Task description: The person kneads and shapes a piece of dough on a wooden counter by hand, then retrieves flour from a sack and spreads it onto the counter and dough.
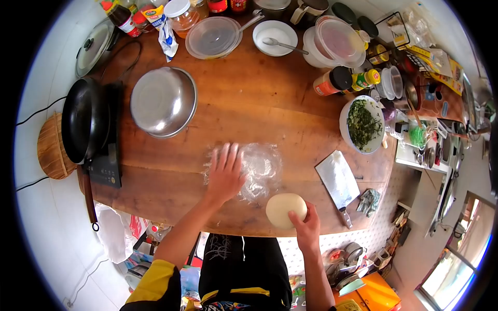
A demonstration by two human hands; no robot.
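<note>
My left hand [226, 173] lies flat on the wooden table, fingers stretched out, at the left side of a patch of white flour [261, 168]. In my right hand [307, 223] is a smooth, round piece of pale dough [284, 210], gripped at its right side with the thumb on top. The dough is near the table's front edge, below and right of the flour. To the right of it lies a cleaver [338, 180] with a wide blade, its dark handle pointing toward the front edge.
An upside-down metal bowl [162, 102] sits at the left, beside a black frying pan [85, 120] on an induction cooker [107, 165]. A bowl of chopped greens [362, 124] stands at the right. Along the back are a white bowl with a spoon [275, 37], lidded containers and several jars.
</note>
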